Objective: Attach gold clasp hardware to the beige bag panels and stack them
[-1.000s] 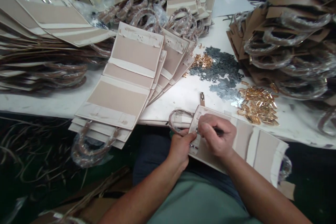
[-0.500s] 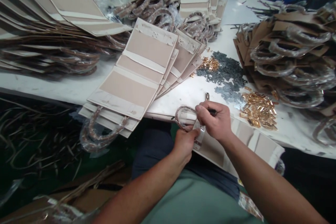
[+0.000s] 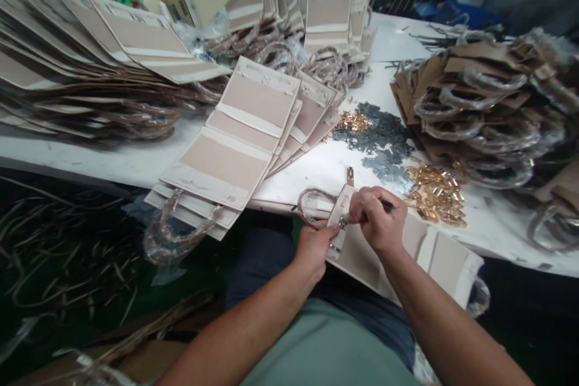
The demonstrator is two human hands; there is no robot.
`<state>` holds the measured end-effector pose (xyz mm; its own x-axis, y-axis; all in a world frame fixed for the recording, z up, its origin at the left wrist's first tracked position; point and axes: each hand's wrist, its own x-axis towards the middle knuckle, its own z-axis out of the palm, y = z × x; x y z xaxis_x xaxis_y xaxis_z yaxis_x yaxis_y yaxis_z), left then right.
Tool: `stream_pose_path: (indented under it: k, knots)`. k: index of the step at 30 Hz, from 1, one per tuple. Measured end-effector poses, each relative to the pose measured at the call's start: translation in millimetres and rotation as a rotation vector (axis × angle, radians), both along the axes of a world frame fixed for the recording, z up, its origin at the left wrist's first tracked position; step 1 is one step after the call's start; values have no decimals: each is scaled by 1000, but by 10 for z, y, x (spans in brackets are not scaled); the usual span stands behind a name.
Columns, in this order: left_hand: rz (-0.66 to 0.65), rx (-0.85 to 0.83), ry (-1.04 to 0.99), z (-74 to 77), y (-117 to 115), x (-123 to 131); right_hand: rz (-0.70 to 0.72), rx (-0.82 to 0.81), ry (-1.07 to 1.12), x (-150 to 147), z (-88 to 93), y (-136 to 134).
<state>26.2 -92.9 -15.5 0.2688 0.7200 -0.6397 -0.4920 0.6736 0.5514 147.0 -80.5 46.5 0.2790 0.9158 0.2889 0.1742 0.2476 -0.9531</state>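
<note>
A beige bag panel (image 3: 362, 253) lies across my lap and against the table edge. Its plastic-wrapped handle (image 3: 307, 205) loops out at the left end. My left hand (image 3: 314, 247) grips that end, thumb on top beside small metal fittings (image 3: 335, 247). In my right hand (image 3: 377, 217) is a slim hand tool (image 3: 387, 205) with a dark end; its metal tip meets the panel next to my left thumb. The tool's exact kind is hidden by my fingers. Just beyond the panel's upper corner, a small metal clasp piece (image 3: 350, 176) shows.
Fanned beige panels (image 3: 239, 132) overhang the table edge to the left. Gold metal pieces (image 3: 436, 193) and grey flat plates (image 3: 382, 132) lie in piles beyond my hands. Brown bags with wrapped handles (image 3: 488, 96) are stacked right; more panels (image 3: 140, 36) are stacked left.
My right hand has shifted slightly right and lower, with the tool tilted flatter toward the panel. My left hand keeps its grip. The whole view has shifted a little.
</note>
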Motion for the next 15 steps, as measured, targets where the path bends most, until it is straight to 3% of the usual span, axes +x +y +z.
stream_pose_path:
  k: [4,7,11,15]
  knots:
    - [-6,26,22,19,3,-11,-43,-121,-69,282,73,-95]
    - [-22,48,38,27,-29,-22,-111,-333,-306,532,133,-160]
    - [-31,70,32,86,-121,-64,-59,-448,-682,670,-73,-191]
    - [-52,73,45,145,-208,-149,-58,-471,-899,551,-262,-195]
